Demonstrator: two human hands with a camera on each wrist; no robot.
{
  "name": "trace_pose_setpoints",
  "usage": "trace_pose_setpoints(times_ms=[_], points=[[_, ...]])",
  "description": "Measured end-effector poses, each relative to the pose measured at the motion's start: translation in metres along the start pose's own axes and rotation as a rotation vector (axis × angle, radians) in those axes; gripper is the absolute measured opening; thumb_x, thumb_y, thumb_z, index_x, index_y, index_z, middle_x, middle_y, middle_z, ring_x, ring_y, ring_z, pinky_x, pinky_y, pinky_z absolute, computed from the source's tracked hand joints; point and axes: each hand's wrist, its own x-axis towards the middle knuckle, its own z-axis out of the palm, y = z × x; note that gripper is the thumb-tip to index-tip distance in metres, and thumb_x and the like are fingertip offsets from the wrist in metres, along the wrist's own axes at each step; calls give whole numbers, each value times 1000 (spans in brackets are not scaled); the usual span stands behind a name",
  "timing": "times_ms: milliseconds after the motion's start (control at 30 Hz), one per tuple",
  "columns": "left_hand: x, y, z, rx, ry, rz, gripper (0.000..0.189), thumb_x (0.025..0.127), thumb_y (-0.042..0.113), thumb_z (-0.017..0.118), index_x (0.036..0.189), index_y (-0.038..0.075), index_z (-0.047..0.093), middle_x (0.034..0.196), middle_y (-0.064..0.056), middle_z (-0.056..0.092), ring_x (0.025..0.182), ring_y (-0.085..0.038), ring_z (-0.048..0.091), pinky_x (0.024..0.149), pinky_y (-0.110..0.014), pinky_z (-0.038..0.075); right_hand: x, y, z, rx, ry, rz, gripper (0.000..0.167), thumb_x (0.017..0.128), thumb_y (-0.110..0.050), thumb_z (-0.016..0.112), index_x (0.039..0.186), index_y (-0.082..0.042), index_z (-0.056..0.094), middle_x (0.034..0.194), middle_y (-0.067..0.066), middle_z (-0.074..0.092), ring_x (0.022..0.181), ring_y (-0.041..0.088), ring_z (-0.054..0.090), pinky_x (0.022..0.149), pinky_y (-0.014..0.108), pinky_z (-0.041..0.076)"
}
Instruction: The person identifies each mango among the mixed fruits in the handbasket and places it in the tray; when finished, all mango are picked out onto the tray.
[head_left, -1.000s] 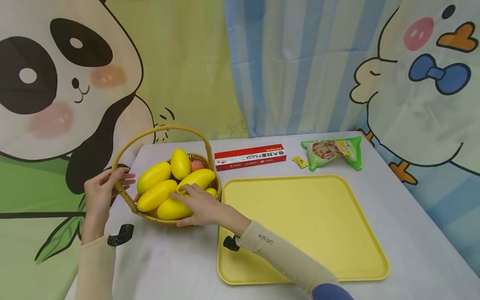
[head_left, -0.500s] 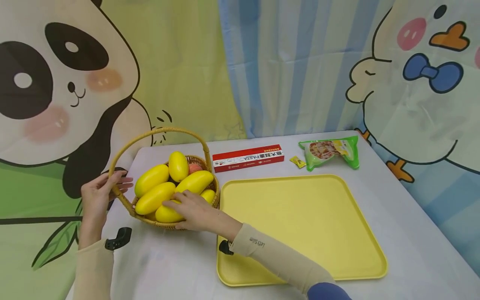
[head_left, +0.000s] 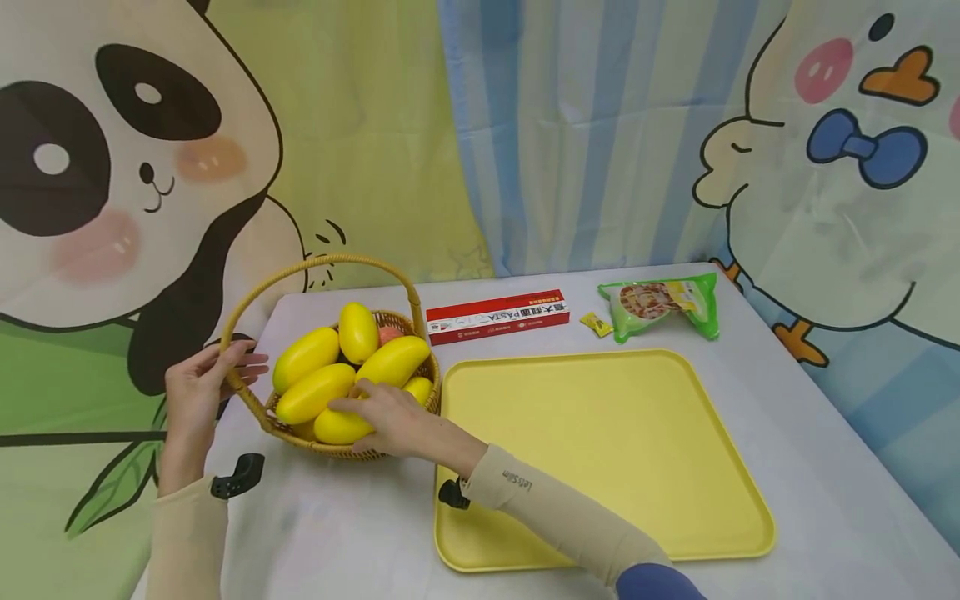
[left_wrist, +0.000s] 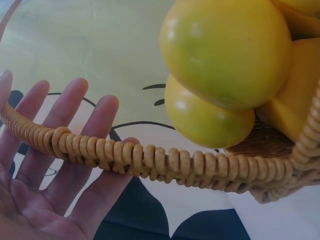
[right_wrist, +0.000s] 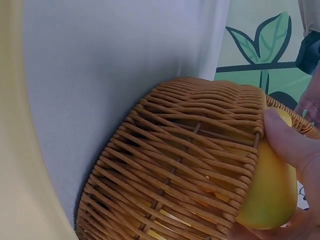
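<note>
In the head view a wicker basket (head_left: 352, 450) holds several yellow mangoes (head_left: 306, 360) and a reddish round thing, mostly hidden. My left hand (head_left: 197, 390) is at the left side of the handle (head_left: 341, 258). Its fingers (left_wrist: 102, 117) lie straight and spread behind the handle in the left wrist view, with the thumb on the other side. My right hand (head_left: 397, 423) grips the front mango (head_left: 341, 426) inside the basket. In the right wrist view its thumb lies on that mango (right_wrist: 270, 185) by the rim, with the fingers partly hidden on the far side.
Right of the basket lies a yellow tray (head_left: 600, 458), under my right forearm. Behind it are a red pasta box (head_left: 498, 317), a small yellow packet (head_left: 597, 324) and a green food bag (head_left: 660, 306). Printed curtains (head_left: 375, 125) hang behind the white table (head_left: 322, 533).
My right hand has drawn in slightly toward the front mango, and its fingers have closed on it. My left hand stays at the handle. The head view has shifted a little.
</note>
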Motion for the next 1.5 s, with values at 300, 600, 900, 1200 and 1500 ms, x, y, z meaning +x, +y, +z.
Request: trace_pose_setpoints(times_ms=[300, 600, 900, 1200, 1500], points=[[2, -3, -1, 5, -1, 0, 21, 91, 19, 66, 102, 1, 72, 79, 1, 75, 72, -11, 72, 64, -19, 56, -5, 2, -10, 7, 3, -25, 59, 88, -36, 69, 142, -30, 46, 140, 1, 47, 113, 14, 53, 83, 22, 49], [1, -2, -2, 10, -18, -2, 23, 92, 20, 66, 104, 1, 71, 81, 2, 75, 74, -11, 72, 66, -19, 56, -20, 14, -31, 29, 82, -71, 57, 89, -35, 68, 142, -27, 47, 136, 1, 50, 114, 17, 54, 86, 25, 48], [-1, 0, -1, 2, -17, 9, 24, 92, 19, 65, 105, 0, 71, 80, 3, 75, 74, -10, 72, 66, -19, 56, -38, 38, -50, 103, 200, -131, 57, 89, -31, 69, 141, -23, 48, 135, 2, 51, 113, 17, 54, 84, 24, 46], [-1, 1, 0, 19, -6, 4, 28, 91, 20, 66, 107, -2, 69, 79, 4, 74, 72, -10, 72, 66, -18, 56, -57, 77, -60, 172, 345, -63, 55, 86, -23, 73, 138, -19, 53, 133, 6, 52, 114, 21, 55, 91, 33, 49], [-1, 1, -1, 15, -19, 3, 19, 91, 20, 66, 101, 5, 73, 79, 4, 74, 70, -10, 72, 66, -19, 56, -78, 115, -47, 158, 405, 2, 56, 84, -21, 75, 136, -17, 55, 129, 6, 56, 110, 21, 57, 85, 34, 52]])
